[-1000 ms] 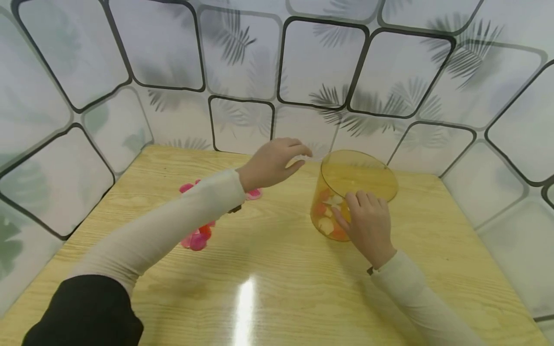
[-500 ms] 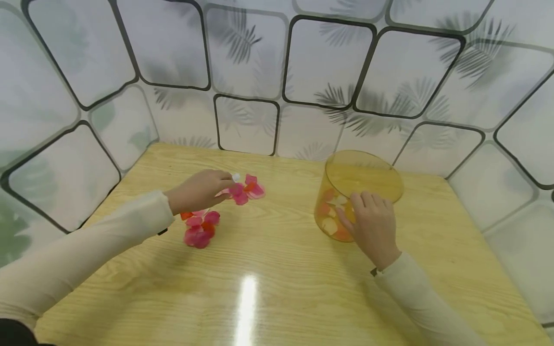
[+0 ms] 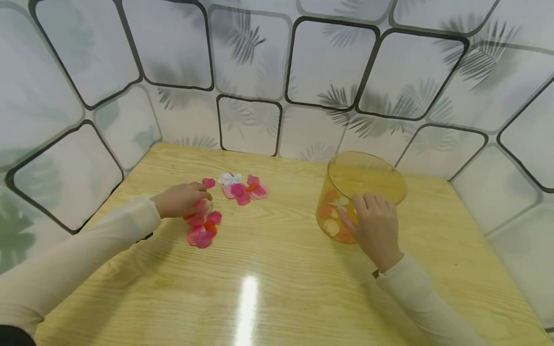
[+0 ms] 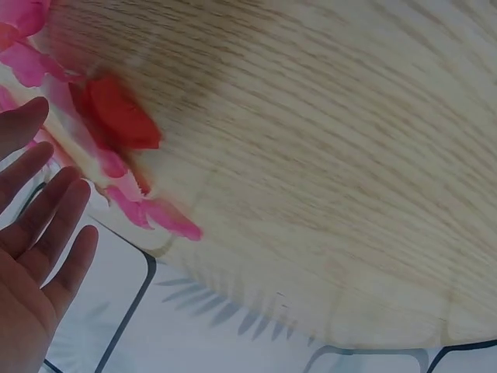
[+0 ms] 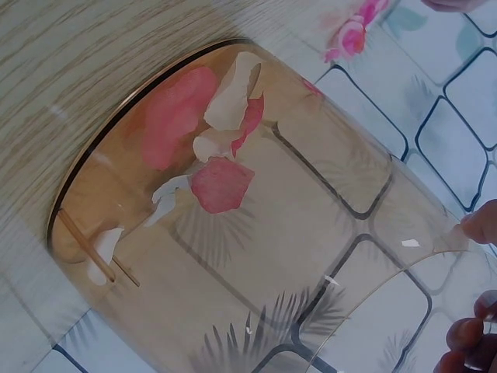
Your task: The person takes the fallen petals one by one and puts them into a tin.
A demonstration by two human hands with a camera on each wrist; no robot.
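Observation:
My left hand [image 3: 179,199] reaches over loose pink and red flower petals [image 3: 203,235] on the left of the table. In the left wrist view its fingers [image 4: 58,229] are spread beside a red petal [image 4: 120,113], with nothing between them. My right hand [image 3: 376,230] grips the rim of a see-through amber cylindrical container [image 3: 322,211], which stands upright. Its thumb [image 5: 481,221] shows at the rim in the right wrist view, the other fingers on the far side of it. Inside lie several petals, among them a pink petal [image 5: 221,185] at the bottom.
A second cluster of petals [image 3: 242,192], pink with a white flower [image 3: 229,179], lies behind and right of the left hand. The wooden table [image 3: 281,288] ends at patterned walls [image 3: 255,125] at the back and sides.
My left hand has moved from beside the container leftward and down to the petals, uncovering the second cluster. The right hand has stayed on the container's rim.

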